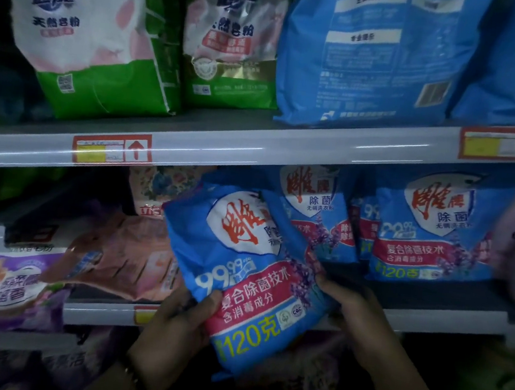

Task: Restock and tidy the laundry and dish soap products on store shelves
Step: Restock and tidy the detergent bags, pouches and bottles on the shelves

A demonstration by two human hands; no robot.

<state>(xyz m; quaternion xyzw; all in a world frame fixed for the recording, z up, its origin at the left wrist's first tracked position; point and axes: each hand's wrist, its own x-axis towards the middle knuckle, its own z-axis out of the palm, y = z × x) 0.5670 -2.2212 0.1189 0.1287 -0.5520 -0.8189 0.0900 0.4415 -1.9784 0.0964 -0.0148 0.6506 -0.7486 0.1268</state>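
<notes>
Head view: gripping bag (248, 275) by its lower corners, left hand (174, 322) and right hand (354, 314) both with fingers (326, 280) clamped on it, long axis tilted up-left, just down-left of matching row (428, 236), right hand nearer.

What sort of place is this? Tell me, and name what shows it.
Very likely a shop's laundry aisle: red-framed price tags on the shelf rail, matching blue detergent bags faced out, plus a held bag in the left hand and right hand.
</notes>
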